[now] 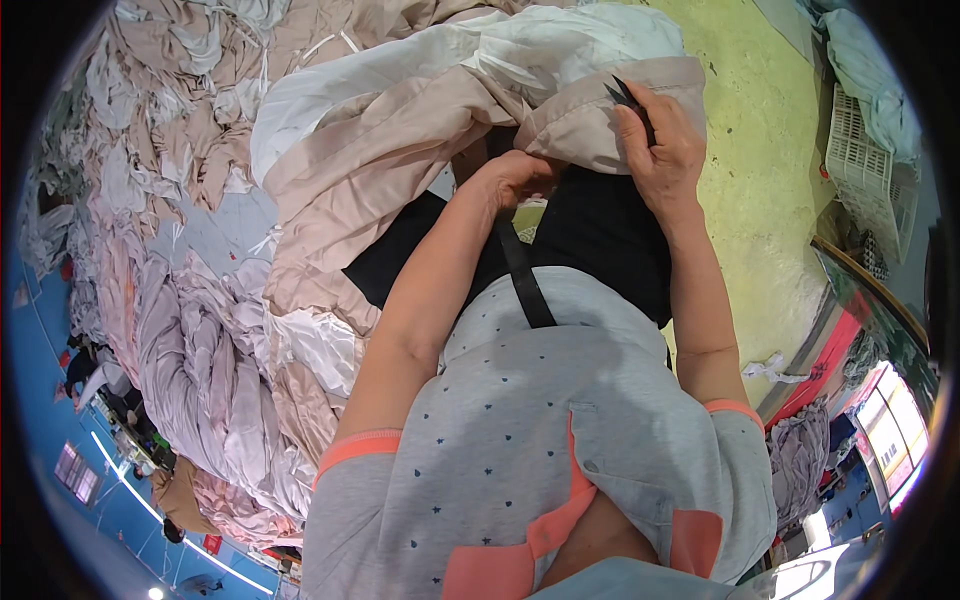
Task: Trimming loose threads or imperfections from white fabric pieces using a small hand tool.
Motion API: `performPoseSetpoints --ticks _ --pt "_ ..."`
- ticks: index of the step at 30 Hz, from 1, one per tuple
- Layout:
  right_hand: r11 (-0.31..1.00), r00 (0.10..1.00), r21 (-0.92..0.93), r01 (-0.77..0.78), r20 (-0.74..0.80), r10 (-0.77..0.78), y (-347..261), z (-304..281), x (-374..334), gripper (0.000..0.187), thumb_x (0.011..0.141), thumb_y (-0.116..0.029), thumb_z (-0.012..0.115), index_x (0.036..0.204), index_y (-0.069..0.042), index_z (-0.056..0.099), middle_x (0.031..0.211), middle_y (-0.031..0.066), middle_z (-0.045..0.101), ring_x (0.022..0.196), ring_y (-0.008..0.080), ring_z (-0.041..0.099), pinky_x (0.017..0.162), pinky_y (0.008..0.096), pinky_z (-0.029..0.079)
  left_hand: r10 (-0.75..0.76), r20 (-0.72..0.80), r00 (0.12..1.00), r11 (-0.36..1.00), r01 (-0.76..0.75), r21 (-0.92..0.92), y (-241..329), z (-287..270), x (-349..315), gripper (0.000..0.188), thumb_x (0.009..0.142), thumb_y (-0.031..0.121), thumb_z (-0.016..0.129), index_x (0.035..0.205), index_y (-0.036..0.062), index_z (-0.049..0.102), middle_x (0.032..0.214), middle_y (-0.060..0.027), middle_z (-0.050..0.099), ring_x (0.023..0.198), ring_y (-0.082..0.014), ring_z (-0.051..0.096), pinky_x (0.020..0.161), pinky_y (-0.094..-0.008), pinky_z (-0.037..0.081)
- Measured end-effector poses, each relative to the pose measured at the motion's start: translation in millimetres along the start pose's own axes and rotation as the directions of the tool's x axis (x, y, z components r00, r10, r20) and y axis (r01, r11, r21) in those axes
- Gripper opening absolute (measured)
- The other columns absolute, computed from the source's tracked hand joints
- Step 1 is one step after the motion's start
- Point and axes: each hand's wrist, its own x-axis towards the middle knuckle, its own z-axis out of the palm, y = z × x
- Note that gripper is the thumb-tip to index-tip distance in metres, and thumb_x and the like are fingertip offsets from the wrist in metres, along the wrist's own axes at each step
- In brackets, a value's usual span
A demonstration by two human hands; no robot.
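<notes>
The right hand is closed around small black snips, held over the right part of a beige cloth. Their slim, dark blades taper to points, and the handle is mostly hidden in the grip. The tips aim up and to the left, the long axis slanting from lower right to upper left. The cloth, smooth and seamed, with a white part along its far side, lies across the lap, running mainly left to right and drooping at the left. The left hand is curled at the cloth's near edge; its fingertips are hidden, so whether it pinches cannot be told. Both forearms reach forward, the left slanting inward. Beyond lie heaped fabrics on the left and a white crate on the right.
</notes>
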Motion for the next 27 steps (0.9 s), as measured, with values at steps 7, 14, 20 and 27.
performPoseSetpoints --ticks 7,14,20,27 --pt "0.999 1.000 -0.023 0.023 -0.004 -0.023 1 -1 1 0.025 0.085 -0.013 0.072 0.108 -0.005 0.068 0.081 0.0098 0.065 0.067 0.0245 0.063 0.060 0.0329 0.049 0.221 -0.198 0.955 0.717 -0.022 0.697 9 -5 -9 0.016 0.082 0.005 0.068 0.097 -0.0009 0.071 0.095 -0.0171 0.071 0.089 -0.0280 0.069 0.076 -0.0422 0.056" --pt "0.999 0.998 -0.034 -0.036 0.043 0.037 -5 -3 1 0.025 0.087 -0.008 0.070 0.111 -0.005 0.069 0.086 0.0108 0.067 0.073 0.0234 0.064 0.067 0.0312 0.050 0.399 -0.448 0.800 0.510 0.213 0.834 8 -10 -10 0.034 0.083 0.014 0.067 0.116 0.0047 0.069 0.121 -0.0162 0.066 0.113 -0.0360 0.063 0.093 -0.0470 0.052" --pt "0.999 1.000 -0.052 0.003 0.003 -0.003 6 -5 -4 0.025 0.085 -0.012 0.072 0.109 -0.007 0.069 0.081 0.0095 0.065 0.066 0.0242 0.063 0.060 0.0326 0.049 0.465 -0.003 0.885 0.187 -0.096 0.978 -4 22 -43 0.034 0.081 0.021 0.071 0.113 0.0081 0.070 0.111 -0.0137 0.070 0.106 -0.0308 0.067 0.090 -0.0442 0.052" --pt "1.000 1.000 -0.027 -0.003 0.022 0.004 -5 1 2 0.024 0.086 -0.009 0.070 0.110 -0.006 0.069 0.085 0.0103 0.066 0.071 0.0244 0.063 0.064 0.0319 0.050 0.501 0.249 0.829 0.330 -0.448 0.831 -2 16 -39 0.026 0.081 0.023 0.071 0.102 0.0077 0.073 0.094 -0.0167 0.072 0.090 -0.0322 0.069 0.079 -0.0407 0.053"
